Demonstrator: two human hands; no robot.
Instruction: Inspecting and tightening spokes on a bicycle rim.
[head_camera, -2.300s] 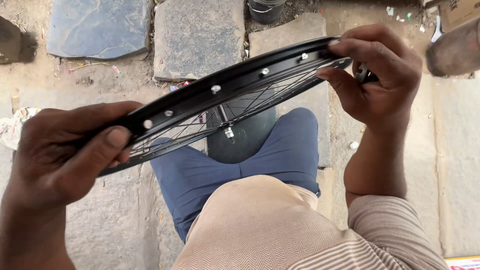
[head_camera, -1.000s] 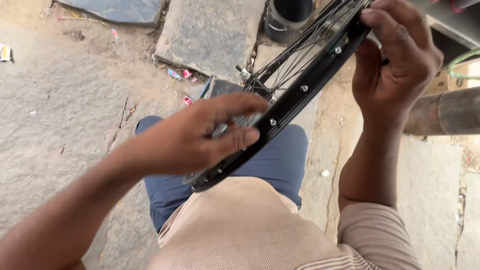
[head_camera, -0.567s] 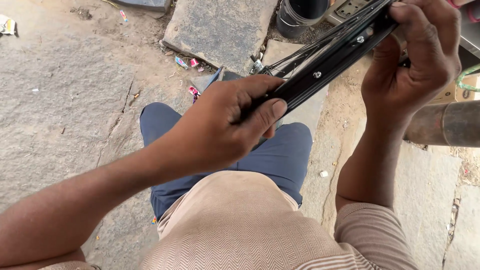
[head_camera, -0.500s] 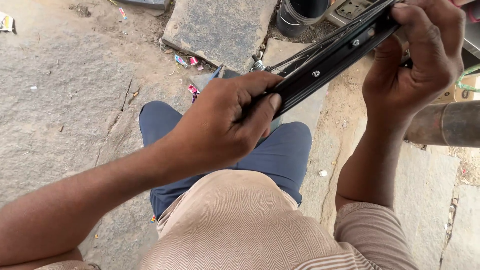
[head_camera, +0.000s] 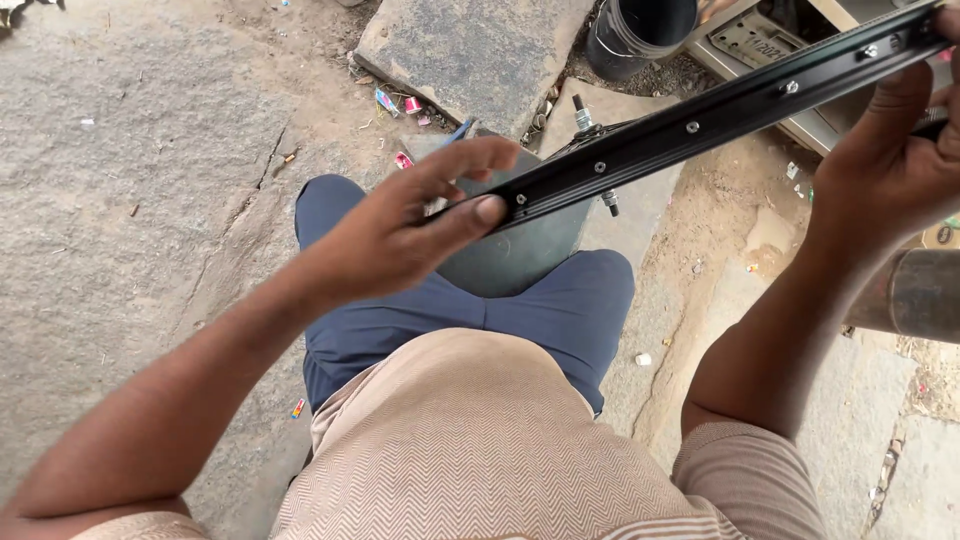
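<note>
Rim (head_camera: 700, 120) was gripped by both hands, left (head_camera: 400, 235) and right (head_camera: 890, 170); probably best kept level, fingers kept off spokes.

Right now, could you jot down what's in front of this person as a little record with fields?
setting: outdoors, rough stone ground with small bits of litter
person: seated, blue trousers, beige patterned shirt
held thing: black bicycle wheel rim, seen edge-on, spokes and axle showing behind it
left hand: fingers spread, thumb and fingertips on the rim's lower end
right hand: gripping the rim's upper end
nearby: flat stone slab, black bucket, metal pipe at the right edge
</note>
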